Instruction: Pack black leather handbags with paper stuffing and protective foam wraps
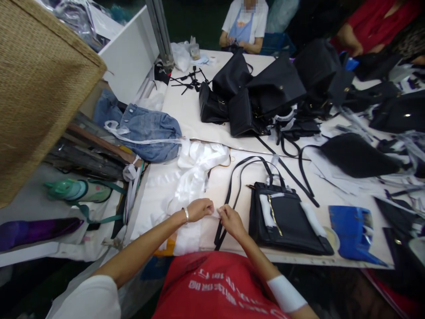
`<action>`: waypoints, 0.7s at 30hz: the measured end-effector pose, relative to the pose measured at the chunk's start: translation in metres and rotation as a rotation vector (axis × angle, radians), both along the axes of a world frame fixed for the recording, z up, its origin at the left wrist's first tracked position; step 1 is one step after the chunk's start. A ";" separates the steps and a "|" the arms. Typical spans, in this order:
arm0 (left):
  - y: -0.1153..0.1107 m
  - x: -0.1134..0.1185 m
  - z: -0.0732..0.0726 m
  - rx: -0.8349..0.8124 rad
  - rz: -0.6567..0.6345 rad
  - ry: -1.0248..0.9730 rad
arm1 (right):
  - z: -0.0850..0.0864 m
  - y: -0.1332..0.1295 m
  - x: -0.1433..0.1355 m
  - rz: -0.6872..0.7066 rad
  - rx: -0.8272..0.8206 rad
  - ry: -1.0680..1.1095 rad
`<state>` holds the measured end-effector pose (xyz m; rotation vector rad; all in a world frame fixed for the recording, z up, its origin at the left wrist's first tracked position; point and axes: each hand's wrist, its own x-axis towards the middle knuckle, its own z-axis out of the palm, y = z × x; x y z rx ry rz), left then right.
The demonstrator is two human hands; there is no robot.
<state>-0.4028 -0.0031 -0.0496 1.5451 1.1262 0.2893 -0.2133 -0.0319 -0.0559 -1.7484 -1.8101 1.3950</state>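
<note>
My left hand (202, 209) and my right hand (231, 220) are close together above the front of the table, both with fingers pinched. A faint whitish bit shows between the fingertips; its kind is too small and blurred to make out. Under and beside my left hand lies a heap of white wrapping sheets (191, 186). Just right of my right hand, a black handbag (288, 217) lies on the table with a gold zipper and white wrapping on its sides. Its long black strap (229, 190) runs down beside my right hand.
Several black bags (275, 84) are piled at the back. A denim bag (151, 133) lies at the left, near a green bottle (83, 190). A blue dustpan-like piece (353, 232) sits at the front right. Other people (244, 26) sit across the table.
</note>
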 end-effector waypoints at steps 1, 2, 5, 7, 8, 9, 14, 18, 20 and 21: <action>0.000 0.003 -0.001 -0.024 0.010 -0.009 | -0.002 -0.001 -0.003 0.014 0.037 -0.017; -0.001 0.005 -0.002 -0.058 0.017 -0.020 | -0.003 -0.001 -0.005 0.042 0.061 -0.020; -0.003 0.007 -0.009 -0.178 0.047 -0.054 | -0.004 0.000 -0.004 0.125 0.023 0.009; -0.004 0.003 -0.014 -0.229 0.112 -0.064 | -0.004 0.000 0.003 0.138 0.023 -0.067; -0.005 -0.001 -0.016 -0.240 0.158 -0.066 | -0.005 -0.001 0.007 0.168 0.070 -0.132; -0.004 -0.005 -0.018 -0.243 0.207 -0.070 | -0.005 -0.002 0.011 0.232 0.147 -0.197; -0.003 -0.022 -0.016 -0.246 0.359 -0.108 | -0.006 -0.011 0.017 0.810 0.490 -0.357; -0.003 -0.028 -0.013 -0.234 0.402 -0.112 | -0.008 -0.002 0.016 0.962 0.492 -0.434; -0.003 -0.030 -0.012 -0.220 0.408 -0.111 | -0.007 0.010 0.018 0.905 0.411 -0.427; -0.003 -0.031 -0.011 -0.212 0.411 -0.111 | -0.004 0.017 0.018 0.830 0.353 -0.397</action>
